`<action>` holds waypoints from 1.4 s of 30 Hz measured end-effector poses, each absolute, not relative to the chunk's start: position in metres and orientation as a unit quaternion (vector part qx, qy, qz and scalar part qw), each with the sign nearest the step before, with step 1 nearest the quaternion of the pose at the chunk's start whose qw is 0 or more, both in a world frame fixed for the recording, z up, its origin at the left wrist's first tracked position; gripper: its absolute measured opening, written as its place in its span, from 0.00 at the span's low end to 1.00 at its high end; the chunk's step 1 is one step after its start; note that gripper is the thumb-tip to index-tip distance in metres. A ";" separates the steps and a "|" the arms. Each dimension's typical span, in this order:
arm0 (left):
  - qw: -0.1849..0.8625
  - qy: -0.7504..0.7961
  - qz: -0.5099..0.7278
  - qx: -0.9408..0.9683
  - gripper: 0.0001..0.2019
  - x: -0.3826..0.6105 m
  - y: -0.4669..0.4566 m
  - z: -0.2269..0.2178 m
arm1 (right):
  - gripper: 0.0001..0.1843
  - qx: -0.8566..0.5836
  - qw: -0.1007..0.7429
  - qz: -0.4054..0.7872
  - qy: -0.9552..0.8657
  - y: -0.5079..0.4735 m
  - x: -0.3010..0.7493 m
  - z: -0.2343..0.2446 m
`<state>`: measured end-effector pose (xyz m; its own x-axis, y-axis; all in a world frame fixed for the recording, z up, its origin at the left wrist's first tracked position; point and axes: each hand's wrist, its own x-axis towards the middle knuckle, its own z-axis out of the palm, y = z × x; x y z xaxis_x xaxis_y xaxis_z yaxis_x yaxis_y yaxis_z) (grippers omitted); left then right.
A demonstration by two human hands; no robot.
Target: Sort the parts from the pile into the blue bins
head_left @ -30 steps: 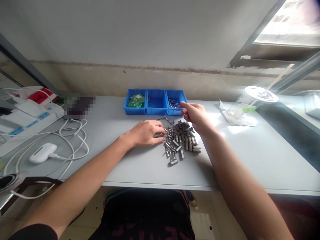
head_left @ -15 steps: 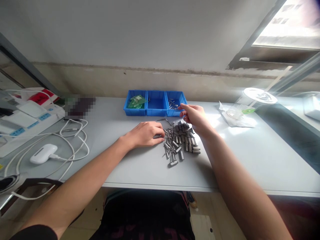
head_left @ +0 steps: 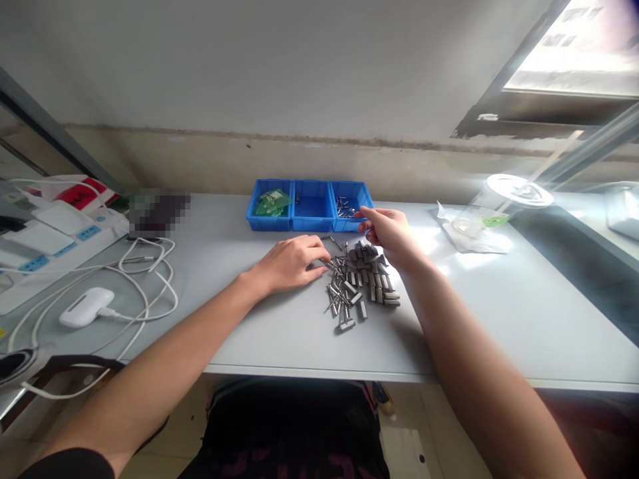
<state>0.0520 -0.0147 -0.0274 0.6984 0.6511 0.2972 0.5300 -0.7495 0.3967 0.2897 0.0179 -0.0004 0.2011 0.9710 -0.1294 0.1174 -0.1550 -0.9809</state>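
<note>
My left hand [head_left: 293, 263] rests at the left edge of a heap of small metal parts, its thumb and fingers apart. Its fingertips touch or nearly touch a thin metal pin [head_left: 331, 266], one of several loose pins there. Beside the pins lie grey metal blocks [head_left: 375, 278], stubby and bar-shaped. My right hand [head_left: 388, 230] hovers over the front right corner of the right blue bin [head_left: 367, 194], its thumb and index finger pinched together. Whatever is between those fingertips is too small to make out. Several thin metal pins [head_left: 343, 207] lie inside that bin.
The left blue bin [head_left: 253, 207] holds green packets [head_left: 272, 203]; the middle blue bin [head_left: 313, 223] joins it. White cables [head_left: 148, 293], an earbud case [head_left: 87, 307] and power strips [head_left: 64, 249] crowd the left. A plastic bag [head_left: 474, 229] and clear cup [head_left: 519, 191] stand right.
My left hand has lifted slightly, and its thumb and fingers have spread apart at the pins. The right hand has stayed almost still over the right bin.
</note>
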 end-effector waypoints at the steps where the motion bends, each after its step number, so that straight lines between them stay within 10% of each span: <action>1: 0.143 0.323 0.212 0.911 0.07 0.052 -0.015 -0.027 | 0.12 -0.613 0.474 0.451 -0.444 0.018 0.290 0.000; 42: 0.127 0.318 0.167 0.925 0.12 0.051 -0.010 -0.029 | 0.13 -0.542 0.362 0.470 -0.596 -0.003 0.278 0.016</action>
